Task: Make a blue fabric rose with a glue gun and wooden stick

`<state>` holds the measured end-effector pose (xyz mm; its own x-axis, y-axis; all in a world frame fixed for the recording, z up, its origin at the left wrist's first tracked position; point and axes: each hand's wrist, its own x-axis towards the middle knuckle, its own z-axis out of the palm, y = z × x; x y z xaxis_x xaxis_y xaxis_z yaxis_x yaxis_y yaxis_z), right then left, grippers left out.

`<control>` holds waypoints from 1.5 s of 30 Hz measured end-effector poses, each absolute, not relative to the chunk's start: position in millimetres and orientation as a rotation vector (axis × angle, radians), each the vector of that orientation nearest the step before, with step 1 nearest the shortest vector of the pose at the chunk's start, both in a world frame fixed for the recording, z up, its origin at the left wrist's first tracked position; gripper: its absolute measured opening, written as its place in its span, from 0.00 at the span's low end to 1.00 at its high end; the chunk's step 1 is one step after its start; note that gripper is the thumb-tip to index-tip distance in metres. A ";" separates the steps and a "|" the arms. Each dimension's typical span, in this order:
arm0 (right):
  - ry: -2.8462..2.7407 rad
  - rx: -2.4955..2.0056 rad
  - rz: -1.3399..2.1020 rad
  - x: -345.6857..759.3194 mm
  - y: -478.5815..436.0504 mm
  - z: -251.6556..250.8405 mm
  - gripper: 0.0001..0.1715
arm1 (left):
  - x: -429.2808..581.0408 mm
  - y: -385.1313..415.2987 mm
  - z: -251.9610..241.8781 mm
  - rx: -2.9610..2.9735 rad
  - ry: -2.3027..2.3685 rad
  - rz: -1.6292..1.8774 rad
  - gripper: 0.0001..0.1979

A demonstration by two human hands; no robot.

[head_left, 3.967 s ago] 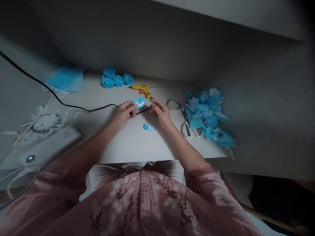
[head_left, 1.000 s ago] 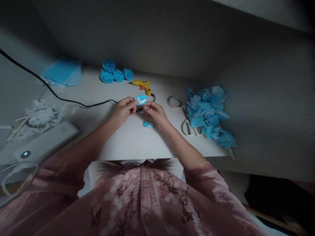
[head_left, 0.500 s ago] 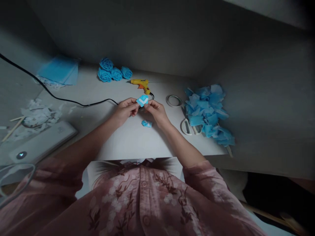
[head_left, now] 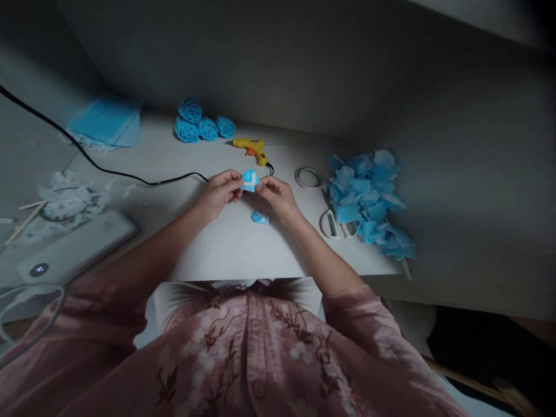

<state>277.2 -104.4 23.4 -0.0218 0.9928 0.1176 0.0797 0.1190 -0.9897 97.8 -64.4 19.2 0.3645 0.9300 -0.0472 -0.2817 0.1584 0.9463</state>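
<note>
Both my hands meet over the middle of the white table. My left hand pinches a small blue fabric piece with white strips on it. My right hand pinches the same piece from the right side, fingers closed. A second small blue piece lies on the table just below my right hand.
A yellow glue gun lies behind my hands, its black cord running left. Three blue fabric roses sit at the back. A pile of blue fabric squares, a tape ring and white scissors are at right. White scraps lie left.
My right hand has come in from beside the piece and taken hold of it. The piece now looks folded smaller between both hands.
</note>
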 end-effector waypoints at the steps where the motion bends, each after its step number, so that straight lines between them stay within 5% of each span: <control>1: -1.328 -1.164 1.095 277.6 -104.1 23.4 0.25 | 97.9 -64.6 19.6 1.060 0.773 1.006 0.13; 10: -1.335 -1.178 1.098 276.8 -104.1 20.4 0.25 | 98.5 -64.8 19.9 1.119 0.851 1.015 0.13; 17: -1.288 -1.189 0.979 276.9 -101.4 18.4 0.18 | 100.9 -70.5 25.7 1.431 1.029 1.379 0.08; 25: -1.329 -1.228 0.969 270.6 -104.3 13.8 0.15 | 104.8 -78.5 18.9 1.721 1.068 1.242 0.01; 45: -1.411 -1.220 0.908 269.6 -104.9 12.6 0.12 | 104.6 -76.6 14.3 1.680 1.109 1.194 0.03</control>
<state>269.6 -104.9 12.6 0.0302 0.9763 0.2141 0.2094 0.2033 -0.9565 104.6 -76.6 14.3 0.1778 0.9432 0.2807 0.2106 -0.3151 0.9254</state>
